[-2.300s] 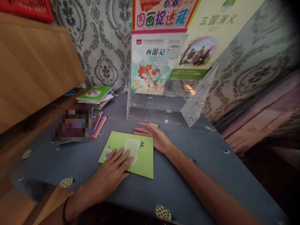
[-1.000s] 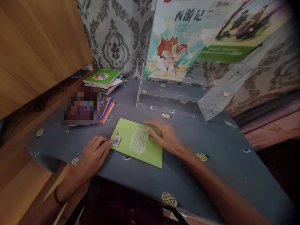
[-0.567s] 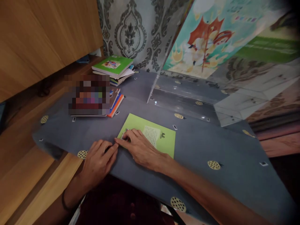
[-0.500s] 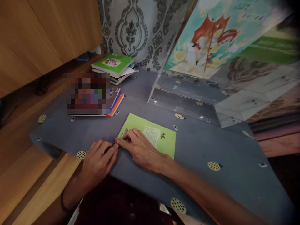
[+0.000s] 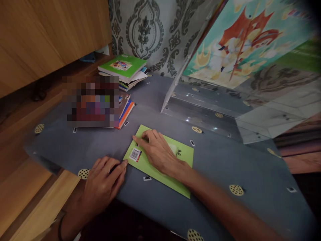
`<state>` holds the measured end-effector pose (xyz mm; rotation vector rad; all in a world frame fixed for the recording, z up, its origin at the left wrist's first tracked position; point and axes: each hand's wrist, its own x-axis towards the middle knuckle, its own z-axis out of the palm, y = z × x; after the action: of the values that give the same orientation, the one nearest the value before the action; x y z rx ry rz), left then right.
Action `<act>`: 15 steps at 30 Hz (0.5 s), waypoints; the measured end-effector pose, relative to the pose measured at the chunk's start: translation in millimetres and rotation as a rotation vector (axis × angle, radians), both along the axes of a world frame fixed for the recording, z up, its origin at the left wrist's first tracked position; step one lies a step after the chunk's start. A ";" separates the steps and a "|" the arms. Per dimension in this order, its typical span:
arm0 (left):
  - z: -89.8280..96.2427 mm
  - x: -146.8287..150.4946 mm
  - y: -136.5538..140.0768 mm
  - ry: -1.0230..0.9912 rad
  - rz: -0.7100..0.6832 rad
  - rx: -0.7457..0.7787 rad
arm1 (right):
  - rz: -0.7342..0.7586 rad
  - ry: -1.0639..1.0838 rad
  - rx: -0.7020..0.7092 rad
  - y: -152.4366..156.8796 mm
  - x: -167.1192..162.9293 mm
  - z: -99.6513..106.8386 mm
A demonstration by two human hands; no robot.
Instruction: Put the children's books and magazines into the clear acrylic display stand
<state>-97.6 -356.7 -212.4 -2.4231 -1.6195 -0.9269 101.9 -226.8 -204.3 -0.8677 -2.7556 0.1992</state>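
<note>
A light green book lies flat on the cloth-covered table, with a barcode and a pale text panel on the upward face. My right hand rests across it, covering part of the panel. Its thumb reaches to the book's left edge, apart from the bent fingers. At the near left corner, my left hand is closed, its fingertips pressed to the corner of the book. A dark patch shows between the left fingers; whether it is an object or shadow I cannot tell.
A stack of books with a green cover on top stands at the back left. Nearer lies another pile, partly blurred, with an orange-edged book. A clear acrylic stand holds a picture book at the right. Wooden cabinet borders the left.
My right hand has slid up along the book's left edge, uncovering the barcode. My left hand stays at the near corner. The view has shifted slightly.
</note>
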 end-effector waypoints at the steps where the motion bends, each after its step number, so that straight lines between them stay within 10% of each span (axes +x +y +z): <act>1: -0.1 -0.2 -0.2 -0.003 0.000 -0.011 | -0.020 -0.017 0.012 4.1 0.3 0.0; 15: 14.9 4.9 18.3 0.056 -0.018 -0.077 | -0.115 -0.085 0.092 21.6 -1.8 3.6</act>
<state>-92.7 -338.5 -197.5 -2.4937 -1.6472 -0.8054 100.1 -205.2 -200.7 -1.0291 -2.7563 0.0147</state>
